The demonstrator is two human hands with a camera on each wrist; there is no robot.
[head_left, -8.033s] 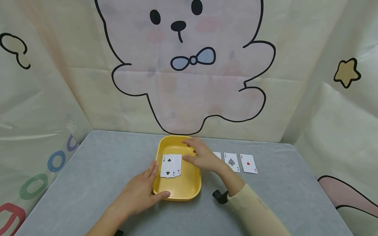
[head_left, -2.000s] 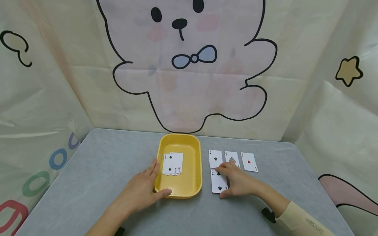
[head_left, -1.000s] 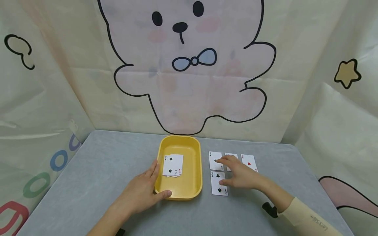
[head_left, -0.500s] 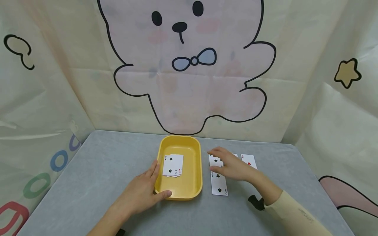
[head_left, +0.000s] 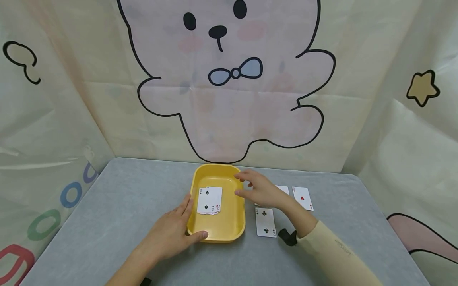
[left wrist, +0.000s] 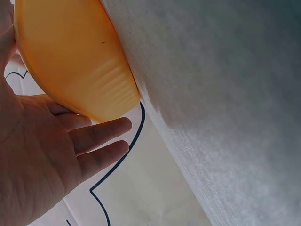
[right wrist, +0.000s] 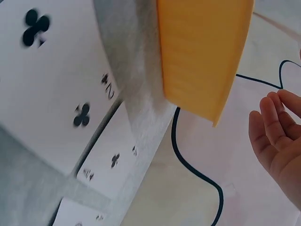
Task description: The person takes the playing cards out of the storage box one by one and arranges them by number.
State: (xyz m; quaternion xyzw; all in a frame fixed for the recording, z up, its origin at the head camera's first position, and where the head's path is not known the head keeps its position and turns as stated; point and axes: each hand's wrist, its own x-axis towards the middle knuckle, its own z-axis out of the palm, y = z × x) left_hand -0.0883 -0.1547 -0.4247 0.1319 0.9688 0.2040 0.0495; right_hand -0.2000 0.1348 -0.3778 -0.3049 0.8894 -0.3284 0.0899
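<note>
My left hand [head_left: 171, 232] rests against the left side of a yellow tray [head_left: 214, 234], thumb on its near rim. In the left wrist view its fingers [left wrist: 101, 134] lie straight along the tray's outer wall. A small pile of playing cards [head_left: 209, 200] lies inside, the two of spades on top. My right hand [head_left: 259, 190] hovers at the tray's right rim, fingers loosely bent, holding nothing. Right of the tray a two of clubs [head_left: 266, 222] lies face up on the table, nearer than the ace of clubs [right wrist: 110, 155], which the right hand mostly hides in the head view.
An ace of hearts [head_left: 303, 198] lies at the right end of the far row. Beside it a card [head_left: 283, 189] is mostly covered by the right hand and wrist. A grey cloth covers the table [head_left: 143, 190], and a printed curtain [head_left: 229, 119] stands behind it.
Eight seconds ago the two of clubs topped the tray's pile; now it lies on the table. My right hand has let go of it and moved left to the tray. The left hand stays put.
</note>
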